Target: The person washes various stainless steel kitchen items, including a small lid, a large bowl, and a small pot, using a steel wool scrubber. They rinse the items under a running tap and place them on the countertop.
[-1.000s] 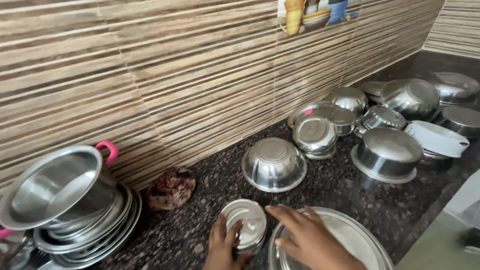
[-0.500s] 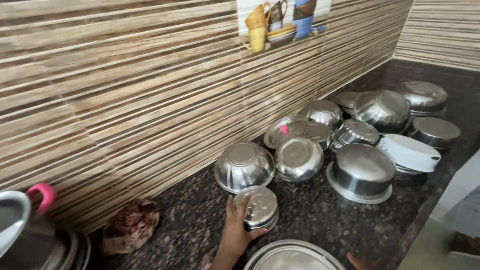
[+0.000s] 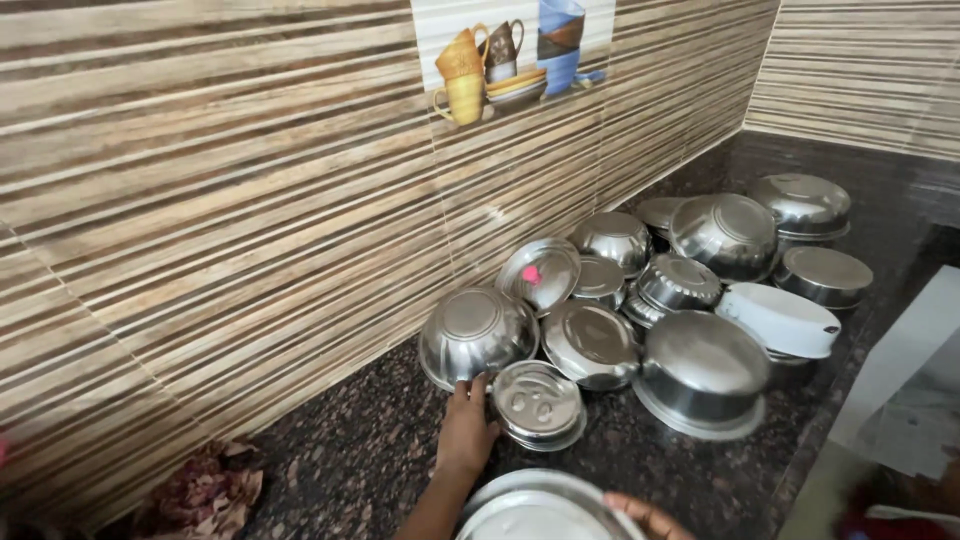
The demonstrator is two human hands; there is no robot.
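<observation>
Small round steel container (image 3: 539, 404), upturned with its dimpled base facing up, sits on the dark speckled granite counter (image 3: 350, 450) under my left hand (image 3: 466, 430). My fingers close around its left side, thumb near the front and fingertips at the back edge, so the hand is clasped on it while it rests on the stone. It lies just in front of the upturned steel bowl with the ribbed wall (image 3: 476, 333), close enough that my fingertips nearly touch that bowl's rim, and just left of a flatter upturned steel bowl (image 3: 592, 343).

My right hand (image 3: 645, 515) shows only at the bottom edge, fingers curled over the rim of the wide shallow steel plate (image 3: 535, 510); I am gripping that rim, though most of the hand is out of view.

To the right stands a large upturned steel pot with a flared rim (image 3: 703, 370), and beside it a white oval plastic lid (image 3: 780, 318) lies tilted on other vessels. More upturned steel bowls crowd toward the corner, one with a pink sticker (image 3: 541, 273) leaning against the striped brown tiled wall (image 3: 250, 200). A crumpled reddish cloth (image 3: 205, 490) lies at the foot of the wall, well to my left.
</observation>
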